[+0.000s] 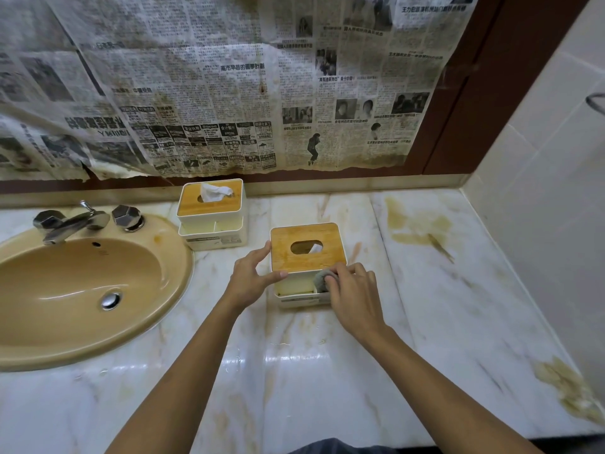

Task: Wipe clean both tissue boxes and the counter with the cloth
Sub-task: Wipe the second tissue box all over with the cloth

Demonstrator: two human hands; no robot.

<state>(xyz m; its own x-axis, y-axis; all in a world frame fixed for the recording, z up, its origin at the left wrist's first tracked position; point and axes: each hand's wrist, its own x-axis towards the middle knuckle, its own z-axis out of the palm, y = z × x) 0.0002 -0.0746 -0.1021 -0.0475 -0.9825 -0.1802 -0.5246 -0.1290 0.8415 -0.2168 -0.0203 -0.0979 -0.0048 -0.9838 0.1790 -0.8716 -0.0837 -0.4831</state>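
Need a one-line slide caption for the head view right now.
Left hand steadies the near tissue box while right hand presses grey cloth into its front tray on the stained counter.

Light level: moderate to dim, warm in tone, falling from overhead. Glare: broken white patches on the glossy counter [296, 359] toward its front edge, and a small bright spot at the drain of the sink [65, 290]. Shadows: soft and short. Distortion: the right-hand wall [540, 191] leans and bows. Focus: newspaper [196, 93] print smears toward the upper left corner; the centre is sharp.
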